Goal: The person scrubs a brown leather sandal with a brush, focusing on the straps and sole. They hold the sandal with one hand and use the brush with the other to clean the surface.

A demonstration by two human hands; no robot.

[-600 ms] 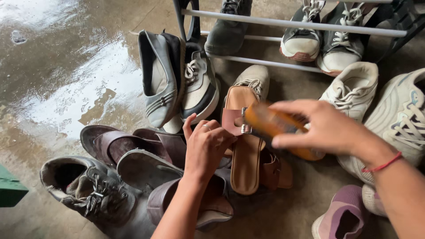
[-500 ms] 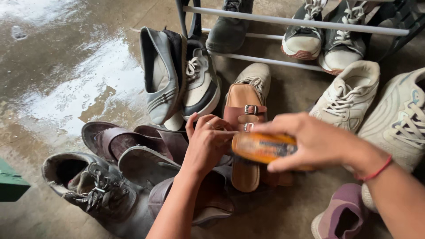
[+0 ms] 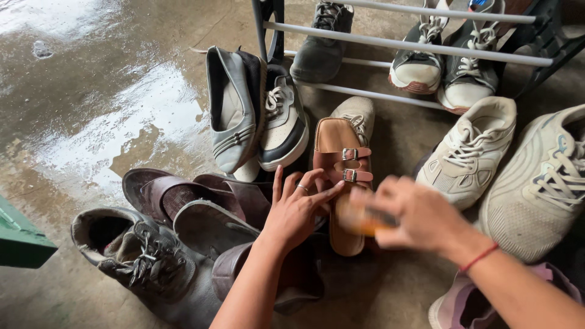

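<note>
My left hand [image 3: 297, 210] rests with fingers spread on the side of a brown two-strap sandal [image 3: 341, 159] lying on the floor. A ring shows on one finger. My right hand [image 3: 413, 213], with a red thread on its wrist, is closed around a small orange-brown brush [image 3: 365, 220], blurred by motion, at the heel end of that sandal. The sandal's two straps with metal buckles are in plain sight above both hands.
Wet concrete floor [image 3: 91, 109] at the left. Dark sandals [image 3: 183, 195] and a worn grey lace-up shoe [image 3: 128, 250] lie near my left arm. Grey flat shoe [image 3: 234, 109], white sneakers [image 3: 472, 152] and a metal shoe rack [image 3: 414, 45] holding sneakers lie beyond. A green object [image 3: 18, 237] sits at the left edge.
My right hand has swept down and left with the brush, from above the sandal's straps to its heel end. My left hand stays on the sandal's side.
</note>
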